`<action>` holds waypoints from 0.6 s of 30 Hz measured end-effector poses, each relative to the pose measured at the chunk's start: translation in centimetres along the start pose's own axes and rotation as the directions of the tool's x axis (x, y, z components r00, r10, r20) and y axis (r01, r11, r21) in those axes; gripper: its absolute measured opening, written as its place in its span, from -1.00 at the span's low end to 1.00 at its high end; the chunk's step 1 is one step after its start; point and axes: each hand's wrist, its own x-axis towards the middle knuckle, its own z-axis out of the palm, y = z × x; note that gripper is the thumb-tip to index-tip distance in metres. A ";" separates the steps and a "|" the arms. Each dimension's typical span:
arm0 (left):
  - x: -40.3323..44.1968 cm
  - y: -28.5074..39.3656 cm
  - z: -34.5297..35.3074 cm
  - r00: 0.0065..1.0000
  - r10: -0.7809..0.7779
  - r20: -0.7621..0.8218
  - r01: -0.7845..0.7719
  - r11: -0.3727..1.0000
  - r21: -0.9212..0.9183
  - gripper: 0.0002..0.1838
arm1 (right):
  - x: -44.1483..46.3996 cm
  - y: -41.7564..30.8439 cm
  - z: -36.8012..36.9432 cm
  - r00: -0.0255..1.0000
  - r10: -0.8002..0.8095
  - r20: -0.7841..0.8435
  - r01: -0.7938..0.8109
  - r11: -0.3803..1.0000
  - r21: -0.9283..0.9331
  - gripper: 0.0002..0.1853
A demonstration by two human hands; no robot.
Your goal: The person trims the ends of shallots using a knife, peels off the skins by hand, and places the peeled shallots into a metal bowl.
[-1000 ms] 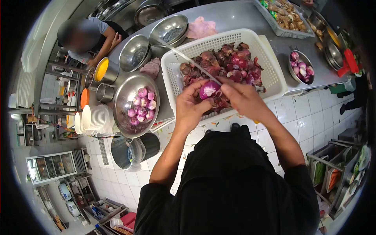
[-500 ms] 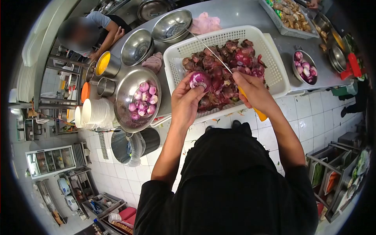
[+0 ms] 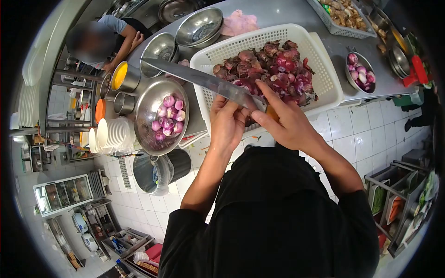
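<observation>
My right hand [image 3: 285, 118] is closed round the yellow handle of a large knife [image 3: 199, 79], its broad blade pointing to the upper left. Under the blade, my left hand [image 3: 228, 121] has its fingers curled round a red onion, which the knife mostly hides. Both hands are over the near edge of a white perforated basket [image 3: 331, 88], which holds a pile of red onions and loose skins [image 3: 278, 67]. To the left, a steel colander [image 3: 147, 134] contains several peeled onions [image 3: 168, 121].
Steel bowls [image 3: 200, 28] and a pink cloth [image 3: 239, 22] lie beyond the basket. A bowl of onions [image 3: 360, 74] stands at right, below a grey crate [image 3: 345, 31]. Another person [image 3: 121, 39] leans at upper left. A bin [image 3: 147, 173] stands on the floor.
The knife has swung lower and turned its flat side up, now covering the onion. My right hand has moved left toward my left hand, which has dropped slightly.
</observation>
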 end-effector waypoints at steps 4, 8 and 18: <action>-0.4 -0.1 0.5 1.000 -0.006 0.009 0.007 0.998 -0.060 -0.74 | 0.2 0.0 0.0 1.000 -0.016 0.004 0.017 0.998 -0.062 -0.28; -0.8 -0.5 0.8 0.999 0.039 -0.019 -0.038 0.998 0.051 -0.72 | 0.3 0.1 0.0 0.998 -0.056 -0.013 0.054 0.993 -0.109 -0.28; -1.0 -0.8 0.9 0.999 0.026 -0.039 -0.023 0.997 0.076 -0.69 | 0.0 -0.9 -1.2 0.998 0.030 0.054 -0.026 0.997 -0.069 -0.28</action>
